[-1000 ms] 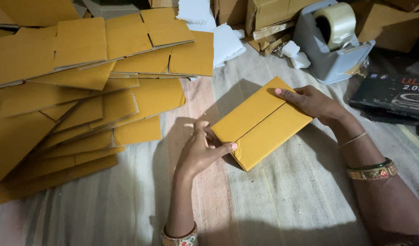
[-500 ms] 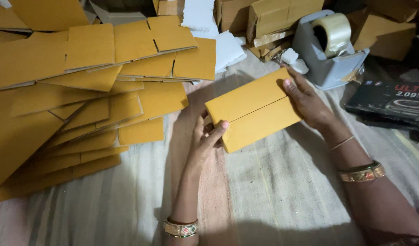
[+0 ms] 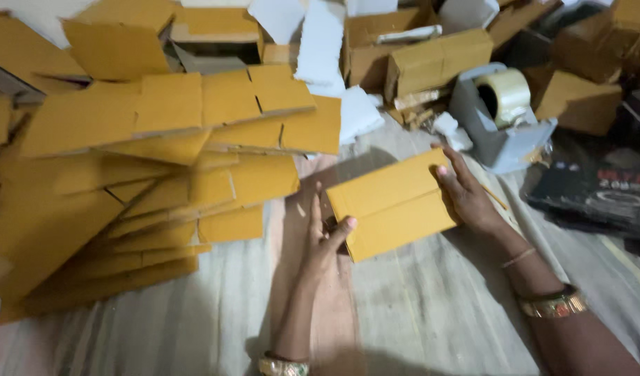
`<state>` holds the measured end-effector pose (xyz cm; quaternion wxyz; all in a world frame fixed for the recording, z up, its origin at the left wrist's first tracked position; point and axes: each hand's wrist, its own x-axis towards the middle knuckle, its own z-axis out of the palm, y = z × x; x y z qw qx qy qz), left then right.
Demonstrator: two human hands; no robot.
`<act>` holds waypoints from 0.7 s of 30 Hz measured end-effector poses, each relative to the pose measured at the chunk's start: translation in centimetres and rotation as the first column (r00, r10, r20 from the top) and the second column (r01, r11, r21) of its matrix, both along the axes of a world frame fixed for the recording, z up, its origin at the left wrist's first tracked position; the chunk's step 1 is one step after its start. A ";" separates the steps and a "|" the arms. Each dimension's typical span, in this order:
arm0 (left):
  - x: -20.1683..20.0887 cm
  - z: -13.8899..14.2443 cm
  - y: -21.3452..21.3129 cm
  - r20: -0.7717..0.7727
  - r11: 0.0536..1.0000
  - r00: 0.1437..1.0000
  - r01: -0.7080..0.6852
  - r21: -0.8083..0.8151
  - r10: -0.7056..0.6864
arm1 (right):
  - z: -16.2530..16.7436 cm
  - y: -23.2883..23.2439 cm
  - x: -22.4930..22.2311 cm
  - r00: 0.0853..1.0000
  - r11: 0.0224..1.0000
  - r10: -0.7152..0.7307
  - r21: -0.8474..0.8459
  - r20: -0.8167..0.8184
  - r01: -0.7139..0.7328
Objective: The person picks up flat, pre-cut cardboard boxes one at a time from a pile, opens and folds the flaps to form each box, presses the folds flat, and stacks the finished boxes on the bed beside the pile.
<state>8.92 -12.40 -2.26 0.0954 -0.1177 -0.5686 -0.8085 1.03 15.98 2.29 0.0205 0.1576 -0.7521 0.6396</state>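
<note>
Head view, looking down on a striped cloth (image 3: 417, 313) spread as a work surface.

Item 1: small yellow cardboard box (image 3: 393, 204), closed, two top flaps meeting along a centre seam. It sits on the cloth between both hands, long side tilted, right end higher in frame. Against half a second ago it lies much the same way, though the frame has shifted; a second ago it sat more diamond-wise, one corner pointing away from the person.

Item 2: left hand (image 3: 325, 237), at the box's near-left corner. Fingers extended upward along the left end, thumb pressed on the top face near the lower edge; a loose pinch on the corner, hand mostly open. Its grip point is unchanged from the earlier frames.

Item 3: right hand (image 3: 466, 195), laid flat over the box's right end, fingers straight and spread, palm down, not curled round anything. Bangles at the wrist.

Item 4: stack of flattened yellow cardboard blanks (image 3: 160, 174), fanned out left of the box, well apart from the hands.

Item 5: grey tape dispenser (image 3: 501, 118) with a roll of clear tape, beyond the right hand, near but not touching.

Item 6: brown cartons (image 3: 431, 59), at the far edge.
</note>
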 end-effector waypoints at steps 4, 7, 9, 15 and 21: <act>0.0 0.4 -0.4 0.115 0.998 0.993 0.019 -0.064 -0.012 | 0.1 -0.6 -0.2 1.000 0.998 -0.015 0.059 0.024 0.013; -0.2 0.5 -0.5 0.012 0.999 0.999 0.033 -0.014 -0.033 | 0.3 -1.1 -0.3 0.997 1.000 0.015 -0.002 0.080 -0.015; -0.1 0.4 -0.6 0.064 1.000 0.998 0.025 0.011 -0.026 | 0.4 -1.3 -0.1 0.996 0.999 0.029 -0.027 0.080 -0.027; 0.6 0.5 -0.3 0.018 0.997 0.999 0.028 0.069 -0.029 | 0.1 -0.9 0.9 0.999 0.999 0.004 -0.042 0.048 -0.002; 0.7 1.0 0.6 0.225 0.982 0.968 -0.072 -0.173 0.110 | 0.2 -0.8 0.9 0.990 0.996 -0.059 -0.076 -0.130 0.050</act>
